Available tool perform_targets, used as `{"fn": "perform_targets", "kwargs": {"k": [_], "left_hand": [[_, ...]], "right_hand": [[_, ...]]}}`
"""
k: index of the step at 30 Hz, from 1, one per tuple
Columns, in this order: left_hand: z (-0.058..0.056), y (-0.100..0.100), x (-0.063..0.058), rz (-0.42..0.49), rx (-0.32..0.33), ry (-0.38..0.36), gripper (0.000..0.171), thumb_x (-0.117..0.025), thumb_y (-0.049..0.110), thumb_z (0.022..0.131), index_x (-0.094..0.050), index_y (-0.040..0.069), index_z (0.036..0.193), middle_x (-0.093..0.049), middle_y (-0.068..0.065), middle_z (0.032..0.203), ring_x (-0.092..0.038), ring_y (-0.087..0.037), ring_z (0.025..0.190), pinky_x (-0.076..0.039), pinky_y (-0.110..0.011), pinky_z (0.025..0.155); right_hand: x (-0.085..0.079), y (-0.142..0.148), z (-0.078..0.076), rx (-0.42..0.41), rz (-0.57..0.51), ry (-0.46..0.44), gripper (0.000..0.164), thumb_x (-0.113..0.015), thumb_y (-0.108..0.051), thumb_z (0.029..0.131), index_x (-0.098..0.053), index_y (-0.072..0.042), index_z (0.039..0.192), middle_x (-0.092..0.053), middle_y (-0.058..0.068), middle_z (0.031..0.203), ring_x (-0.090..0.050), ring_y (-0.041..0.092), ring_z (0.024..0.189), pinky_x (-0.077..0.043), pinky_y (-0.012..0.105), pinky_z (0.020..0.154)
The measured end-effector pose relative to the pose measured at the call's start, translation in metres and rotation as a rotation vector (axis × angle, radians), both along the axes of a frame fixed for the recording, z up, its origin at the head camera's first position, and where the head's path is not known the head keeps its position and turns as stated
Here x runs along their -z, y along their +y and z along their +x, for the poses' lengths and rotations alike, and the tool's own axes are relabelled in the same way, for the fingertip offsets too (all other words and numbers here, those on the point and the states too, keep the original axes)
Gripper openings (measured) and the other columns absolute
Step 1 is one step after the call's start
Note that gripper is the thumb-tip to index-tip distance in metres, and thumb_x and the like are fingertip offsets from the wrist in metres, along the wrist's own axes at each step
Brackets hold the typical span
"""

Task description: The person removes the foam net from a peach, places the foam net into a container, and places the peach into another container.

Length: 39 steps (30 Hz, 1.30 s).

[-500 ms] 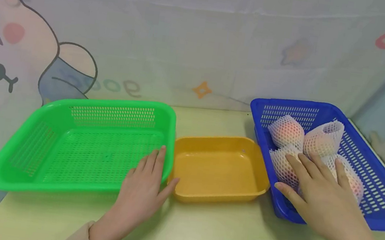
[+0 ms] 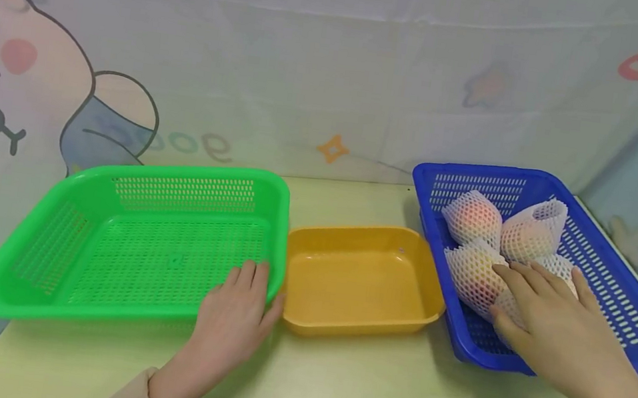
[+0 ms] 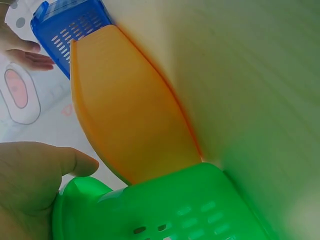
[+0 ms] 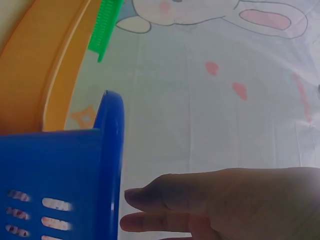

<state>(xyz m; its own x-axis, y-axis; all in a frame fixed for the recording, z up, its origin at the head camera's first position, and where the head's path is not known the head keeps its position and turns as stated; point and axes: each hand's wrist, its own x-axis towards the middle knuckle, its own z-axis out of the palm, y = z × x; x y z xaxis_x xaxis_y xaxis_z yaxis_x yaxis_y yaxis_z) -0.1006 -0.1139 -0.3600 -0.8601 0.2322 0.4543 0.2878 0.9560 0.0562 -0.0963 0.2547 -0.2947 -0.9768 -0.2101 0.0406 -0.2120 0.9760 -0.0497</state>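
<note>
My left hand (image 2: 230,322) grips the right front corner of the green basket (image 2: 98,316), its fingers bent over the rim to the inside and its thumb on the outer side. In the left wrist view the thumb (image 3: 75,162) lies by the green rim. Over the front of the blue basket (image 2: 488,359) is my right hand (image 2: 568,346), fingers spread and loosely bent above several round fruits in white foam nets (image 2: 475,273). It partly hides the front fruits. In the right wrist view the fruits show only through slots in the blue wall.
A shallow yellow tray (image 2: 358,291) stands between the two baskets, close against both. Behind the table (image 2: 354,392) hangs a printed cloth (image 2: 289,54) with cartoon figures.
My left fingers and thumb have drawn in on the green rim. The right hand has shifted slightly right and back toward me, uncovering more of the front left fruit.
</note>
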Motion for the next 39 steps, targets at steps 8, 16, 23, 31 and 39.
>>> {"fn": "perform_targets", "kwargs": {"k": [8,16,23,31,39], "left_hand": [[0.000,0.000,-0.001,-0.020,-0.002,-0.026,0.026,-0.062,0.030,0.091,-0.054,0.005,0.089,-0.045,-0.005,0.071,-0.034,-0.014,0.058,-0.022,-0.020,0.041],[0.000,0.000,0.000,-0.029,-0.010,-0.012,0.027,-0.063,0.032,0.090,-0.055,0.006,0.087,-0.045,-0.003,0.066,-0.035,-0.015,0.052,-0.022,-0.021,0.040],[0.000,0.000,0.000,-0.048,-0.009,-0.024,0.026,-0.062,0.032,0.090,-0.053,0.008,0.084,-0.042,0.000,0.059,-0.032,-0.012,0.045,-0.021,-0.022,0.039],[-0.001,0.000,0.000,-0.051,-0.005,-0.015,0.026,-0.063,0.031,0.090,-0.051,0.009,0.083,-0.041,0.001,0.055,-0.030,-0.012,0.043,-0.020,-0.022,0.039],[-0.001,0.000,0.001,-0.058,0.005,0.008,0.026,-0.063,0.031,0.090,-0.052,0.008,0.083,-0.041,0.002,0.054,-0.028,-0.010,0.043,-0.019,-0.021,0.039]], "right_hand": [[0.001,0.009,-0.005,0.022,-0.011,-0.049,0.066,-0.056,-0.044,0.093,-0.037,-0.009,0.146,-0.039,0.029,0.145,-0.028,0.051,0.135,-0.004,0.069,0.113],[0.000,0.018,-0.010,0.016,0.003,-0.044,0.072,-0.064,-0.047,0.087,-0.041,-0.007,0.143,-0.047,0.030,0.137,-0.037,0.054,0.127,-0.023,0.072,0.103],[-0.001,0.026,-0.014,0.038,-0.003,-0.079,0.083,-0.068,-0.053,0.082,-0.040,-0.001,0.142,-0.047,0.035,0.134,-0.041,0.056,0.121,-0.034,0.072,0.095],[0.003,0.033,-0.018,0.058,-0.025,-0.128,0.091,-0.069,-0.057,0.079,-0.037,0.000,0.143,-0.046,0.037,0.132,-0.047,0.057,0.114,-0.042,0.069,0.086],[0.006,0.036,-0.022,0.107,-0.015,-0.190,0.094,-0.069,-0.061,0.076,-0.038,-0.001,0.141,-0.048,0.037,0.128,-0.052,0.056,0.107,-0.046,0.067,0.074]]}}
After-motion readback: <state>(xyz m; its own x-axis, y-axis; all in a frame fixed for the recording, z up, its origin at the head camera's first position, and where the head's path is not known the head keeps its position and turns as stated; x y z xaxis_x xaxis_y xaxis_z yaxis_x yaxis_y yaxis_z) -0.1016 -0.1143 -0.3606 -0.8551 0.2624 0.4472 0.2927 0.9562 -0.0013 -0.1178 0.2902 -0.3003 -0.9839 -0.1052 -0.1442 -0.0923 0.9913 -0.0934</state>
